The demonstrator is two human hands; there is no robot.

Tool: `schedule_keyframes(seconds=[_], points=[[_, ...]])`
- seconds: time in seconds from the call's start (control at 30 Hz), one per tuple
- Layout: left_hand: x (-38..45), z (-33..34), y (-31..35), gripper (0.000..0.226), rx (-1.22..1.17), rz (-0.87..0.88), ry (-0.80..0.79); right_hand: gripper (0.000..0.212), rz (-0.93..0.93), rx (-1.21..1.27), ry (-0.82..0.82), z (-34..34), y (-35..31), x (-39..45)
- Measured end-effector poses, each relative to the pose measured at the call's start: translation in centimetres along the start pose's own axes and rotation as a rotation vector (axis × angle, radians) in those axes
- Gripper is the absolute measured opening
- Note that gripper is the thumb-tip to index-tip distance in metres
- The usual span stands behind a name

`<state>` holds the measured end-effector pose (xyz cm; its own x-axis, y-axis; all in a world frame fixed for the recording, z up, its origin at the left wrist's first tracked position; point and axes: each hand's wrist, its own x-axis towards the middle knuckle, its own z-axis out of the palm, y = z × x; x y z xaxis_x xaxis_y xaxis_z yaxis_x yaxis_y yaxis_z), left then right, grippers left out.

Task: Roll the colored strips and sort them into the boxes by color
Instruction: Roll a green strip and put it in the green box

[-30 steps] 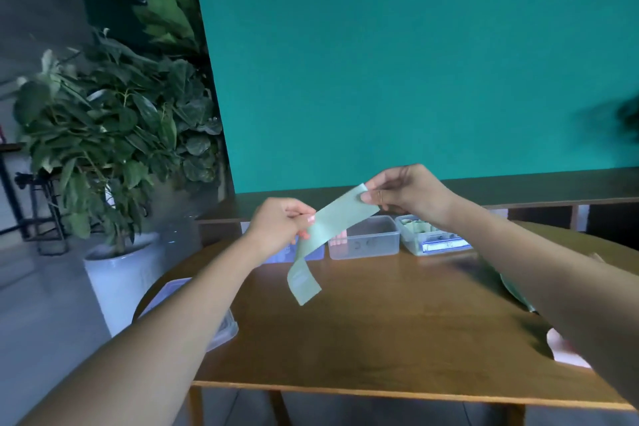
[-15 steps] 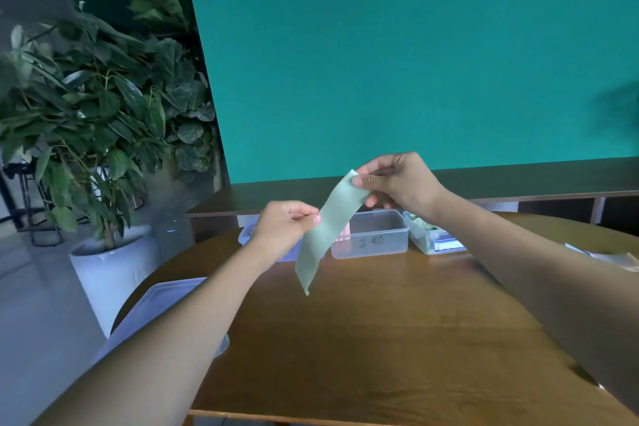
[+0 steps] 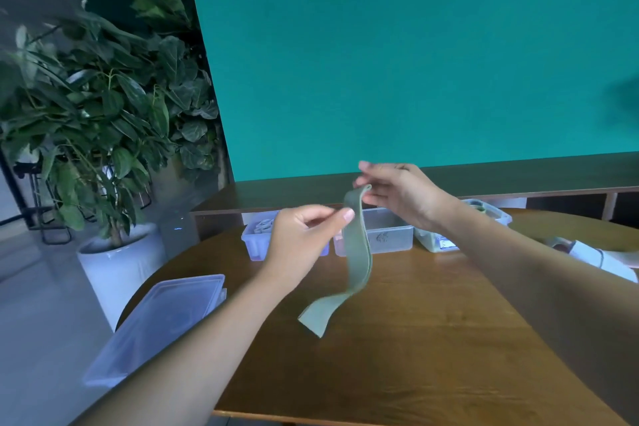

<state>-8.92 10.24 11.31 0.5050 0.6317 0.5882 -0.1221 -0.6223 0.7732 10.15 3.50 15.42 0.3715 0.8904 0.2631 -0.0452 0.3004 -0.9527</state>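
A pale green strip [image 3: 359, 252] hangs over the wooden table [image 3: 397, 356], its lower end curling toward me. My left hand [image 3: 304, 239] pinches it just below the top between thumb and fingers. My right hand [image 3: 401, 194] is at the strip's top end, which bends over toward it; thumb and fingertips close on that end, blurred. Three clear boxes stand in a row at the table's far side: the left box [image 3: 254, 242] holds pale rolls, the middle box [image 3: 394, 239] is partly hidden by the strip, and the right box [image 3: 491, 214] holds green rolls.
A clear plastic lid [image 3: 166, 322] lies at the table's left edge. More loose strips [image 3: 594, 256] lie at the far right, behind my right forearm. A potted plant [image 3: 103, 135] stands on the floor to the left. A low wooden shelf runs behind the boxes.
The strip has swung from slanted to hanging nearly straight down. My left hand slid up toward its top, and the top end now folds over at my right hand.
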Motion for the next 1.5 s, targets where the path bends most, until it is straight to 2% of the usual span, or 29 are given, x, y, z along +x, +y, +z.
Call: schedule_keyframes(seconds=[0.07,0.1,0.17,0.3,0.37,0.6,0.67,0.73,0.8,0.93,1.03,1.13,1.33,1.5], points=[[0.7,0.0,0.6,0.01,-0.073,-0.005,0.062,0.023,-0.02,-0.06,-0.063,0.1,-0.1,-0.2],[1.1,0.0,1.0,0.01,-0.098,-0.009,0.078,0.019,-0.033,-0.079,-0.092,0.1,-0.3,-0.4],[2.2,0.1,1.6,0.019,-0.124,-0.029,0.074,0.015,-0.061,-0.11,-0.116,0.0,-0.8,-0.8],[3.4,0.3,2.7,0.033,-0.16,-0.111,-0.037,0.04,-0.115,-0.122,-0.11,-0.3,-1.9,-1.4],[3.6,0.3,3.4,0.036,-0.214,-0.151,-0.084,0.046,-0.139,-0.106,-0.072,-0.5,-2.4,-1.6],[4.1,0.4,4.7,0.037,-0.194,-0.126,-0.08,0.038,-0.17,0.012,-0.04,-1.2,-3.0,-2.0],[4.2,0.7,4.5,0.035,-0.204,-0.118,-0.045,0.033,-0.127,0.044,-0.076,-1.3,-2.4,-2.1],[4.2,0.8,3.9,0.034,-0.223,-0.107,-0.002,0.035,-0.042,-0.033,-0.136,-1.5,-1.2,-2.4],[4.3,0.9,3.1,0.032,-0.215,-0.094,0.048,0.038,0.025,-0.152,-0.165,-1.6,0.5,-2.6],[4.4,1.0,0.1,0.026,-0.17,-0.094,0.197,0.036,0.082,-0.236,-0.152,-1.1,4.7,-2.4],[4.5,1.1,-3.5,0.026,-0.038,-0.076,0.28,0.041,0.153,-0.278,-0.189,-0.5,8.6,-2.0],[4.4,1.0,-7.4,0.029,0.047,-0.101,0.326,0.029,0.216,-0.32,-0.199,-0.2,12.5,-1.4],[4.7,0.8,-14.6,0.014,0.096,-0.192,0.31,0.013,0.128,-0.403,-0.042,-1.1,17.9,0.9],[4.7,1.0,-18.0,0.006,0.023,-0.211,0.379,0.017,0.073,-0.354,-0.028,-1.3,18.9,2.2]])
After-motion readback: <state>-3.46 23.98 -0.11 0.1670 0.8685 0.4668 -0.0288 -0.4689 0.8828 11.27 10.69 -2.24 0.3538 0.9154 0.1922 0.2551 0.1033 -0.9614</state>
